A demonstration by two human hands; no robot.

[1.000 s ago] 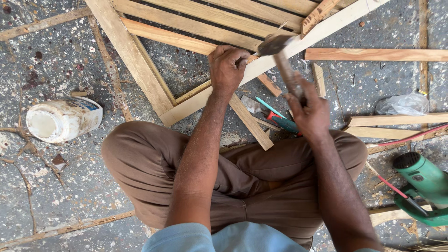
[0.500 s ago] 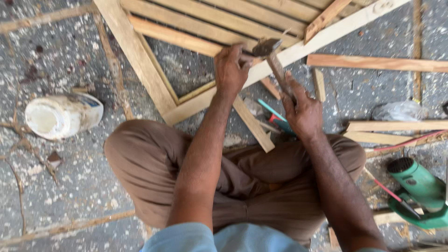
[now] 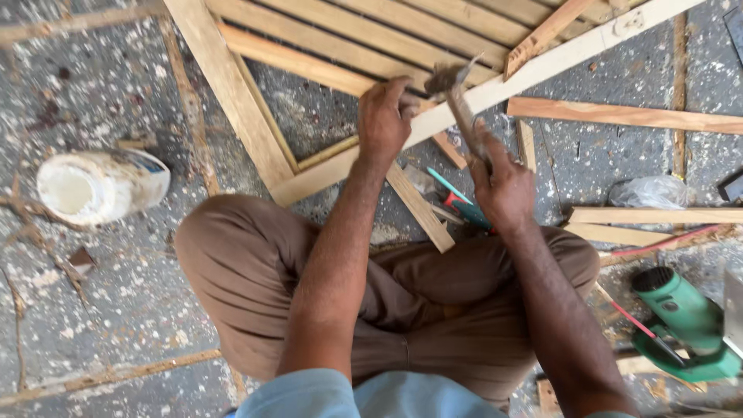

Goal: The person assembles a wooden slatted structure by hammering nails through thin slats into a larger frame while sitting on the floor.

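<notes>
My right hand (image 3: pixel 501 184) grips the wooden handle of a hammer (image 3: pixel 458 99); its metal head hangs just above a long pale wooden strip (image 3: pixel 542 70). My left hand (image 3: pixel 383 120) is closed with pinched fingers on that strip, right beside the hammer head. What it pinches is too small to see. The strip lies diagonally across a slatted wooden frame (image 3: pixel 232 93) on the floor. I sit cross-legged in brown trousers (image 3: pixel 255 271) right in front of the frame's corner.
A white plastic jar (image 3: pixel 97 186) lies on its side at the left. A green power tool (image 3: pixel 685 321) sits at the right, with loose wooden strips (image 3: pixel 627 116) and a clear plastic bag (image 3: pixel 646 192) beyond it. Teal-handled pliers (image 3: pixel 464 207) lie by my right hand.
The hammer swung down toward the strip and has come back up a little. My left hand stayed pinched on the strip.
</notes>
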